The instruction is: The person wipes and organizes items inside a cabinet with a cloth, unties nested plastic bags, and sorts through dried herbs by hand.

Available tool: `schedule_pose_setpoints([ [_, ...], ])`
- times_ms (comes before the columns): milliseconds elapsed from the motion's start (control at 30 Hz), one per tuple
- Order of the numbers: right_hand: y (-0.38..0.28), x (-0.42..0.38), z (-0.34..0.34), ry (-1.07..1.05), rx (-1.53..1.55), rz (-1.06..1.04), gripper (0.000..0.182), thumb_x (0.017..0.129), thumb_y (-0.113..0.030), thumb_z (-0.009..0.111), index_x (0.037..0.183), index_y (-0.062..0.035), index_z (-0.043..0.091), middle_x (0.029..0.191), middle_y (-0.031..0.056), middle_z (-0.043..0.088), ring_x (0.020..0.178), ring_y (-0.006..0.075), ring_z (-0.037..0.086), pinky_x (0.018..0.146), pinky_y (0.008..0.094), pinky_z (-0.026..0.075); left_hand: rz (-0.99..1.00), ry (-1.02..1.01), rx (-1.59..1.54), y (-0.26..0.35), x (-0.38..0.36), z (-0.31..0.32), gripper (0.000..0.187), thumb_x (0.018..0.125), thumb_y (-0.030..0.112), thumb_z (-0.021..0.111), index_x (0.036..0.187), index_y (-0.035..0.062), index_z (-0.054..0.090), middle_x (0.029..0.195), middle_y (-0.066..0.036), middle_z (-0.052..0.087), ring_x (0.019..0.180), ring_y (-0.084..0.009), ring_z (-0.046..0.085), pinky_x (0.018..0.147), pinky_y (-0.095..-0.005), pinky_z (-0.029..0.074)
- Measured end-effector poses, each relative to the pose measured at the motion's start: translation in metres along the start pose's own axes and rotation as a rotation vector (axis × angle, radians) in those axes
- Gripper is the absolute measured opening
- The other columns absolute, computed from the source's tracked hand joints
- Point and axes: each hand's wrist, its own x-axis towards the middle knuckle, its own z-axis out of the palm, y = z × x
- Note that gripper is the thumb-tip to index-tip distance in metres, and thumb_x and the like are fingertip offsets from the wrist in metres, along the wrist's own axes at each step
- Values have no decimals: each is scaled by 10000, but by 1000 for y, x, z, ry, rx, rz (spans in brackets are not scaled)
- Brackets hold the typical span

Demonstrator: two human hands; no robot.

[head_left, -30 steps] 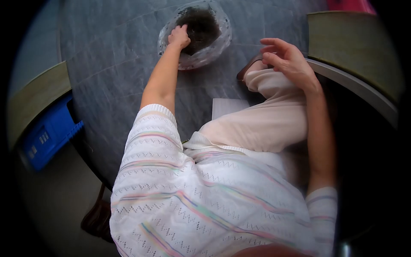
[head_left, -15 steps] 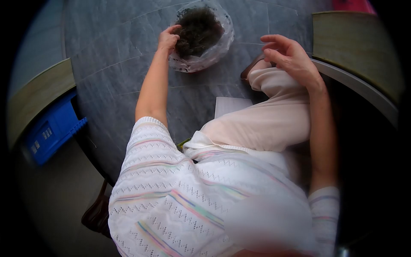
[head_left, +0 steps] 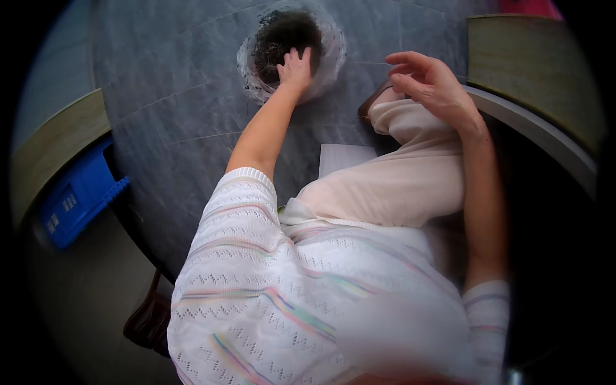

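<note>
Where crinkled plastic bag (head_left: 327, 48) gapes, left hand (head_left: 295, 69) (perhaps) presses.

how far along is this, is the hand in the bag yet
Done: the clear plastic bag lies open on the grey floor. In hand: the left hand rests flat on the dark clump inside it. Left: nothing is lifted out, and the right hand hovers empty above the knee.

I look down on what seems a home's tiled floor space: grey stone-look floor tiles (head_left: 167, 109), a blue plastic crate (head_left: 74, 202) by a low wooden edge (head_left: 48, 151), a brown bag (head_left: 147, 321) on the floor, a clear plastic bag of dark material (head_left: 282, 45).
</note>
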Motion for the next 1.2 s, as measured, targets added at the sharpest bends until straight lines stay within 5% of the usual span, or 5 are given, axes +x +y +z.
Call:
schedule_pose_setpoints([
  [233, 21, 5, 0, -1, -11, -50, 314, 839, -133, 593, 1115, 15, 566, 892, 78, 631, 749, 121, 584, 698, 253, 487, -23, 258, -79, -20, 19, 21, 233, 651, 162, 657, 880, 120, 649, 1098, -116, 477, 1058, -301, 434, 841, -445, 400],
  [633, 20, 7, 1, -2, -34, -110, 314, 841, -143, 589, 1108, 22, 572, 883, 85, 632, 738, 129, 587, 688, 254, 490, -41, 598, -498, -52, 0, -14, 339, 611, 207, 657, 921, 73, 632, 981, -111, 594, 907, -303, 562, 799, -392, 454],
  [833, 7, 6, 1, -7, -50, -95, 312, 841, -142, 586, 1106, 23, 573, 882, 85, 631, 737, 127, 590, 684, 253, 489, -346, 319, -841, -43, 32, -5, 388, 685, 203, 675, 1051, 80, 636, 885, -56, 660, 808, -162, 607, 768, -290, 458],
  [1033, -1, 6, 0, 4, -47, -86, 311, 840, -140, 587, 1105, 23, 572, 881, 87, 632, 734, 128, 588, 682, 256, 488, -137, -129, -1045, -36, 50, 8, 535, 701, 161, 698, 1207, 72, 547, 1067, -51, 607, 956, -149, 560, 873, -274, 406],
  [1200, 5, 8, 0, -1, -48, -85, 311, 840, -138, 589, 1106, 22, 570, 891, 88, 637, 736, 129, 590, 680, 257, 488, -117, 54, -1104, -47, 27, -5, 488, 687, 52, 614, 1173, 69, 575, 1059, -59, 614, 941, -144, 579, 827, -262, 452],
])
